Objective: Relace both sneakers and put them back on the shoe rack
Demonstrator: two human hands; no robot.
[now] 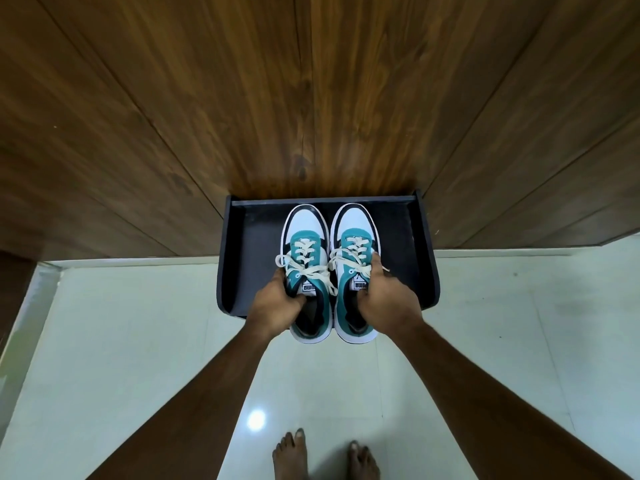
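1. Wood-panelled wall (311, 98) fills the upper view; pale glossy floor (121, 341) below, with a light glare near the person's bare feet (325, 455).
2. Rack (408, 244): dark, tray-like shelf with raised sides and back lip, set against the wall. No other shoes visible on it.
3. Sneakers, teal/white/black, side by side, toes toward the wall. Left sneaker (304, 230) and right sneaker (353, 226) nearly touch along their inner sides. Toe ends lie over the shelf; heels overhang its front edge. Cannot tell whether the soles rest on the shelf or are held just above it.
4. Laces (311, 268): cream, crossed through the eyelets on both, tied with loose loops and ends lying across the tongues. Judgement: relacing looks done; placement is the step in hand.
5. Left hand (273, 306) is closed around the left sneaker's collar, fingers curled inside the opening. Right hand (384, 299) grips the right sneaker's collar the same way, thumb inside.
6. Risks (judgement):
   - Release with heels overhanging: a sneaker could tip off the front edge onto the floor.
   - Loose lace ends near the fingers could snag on withdrawal and drag a shoe back or loosen a bow.
   - Uneven push could skew one toe against the side wall.
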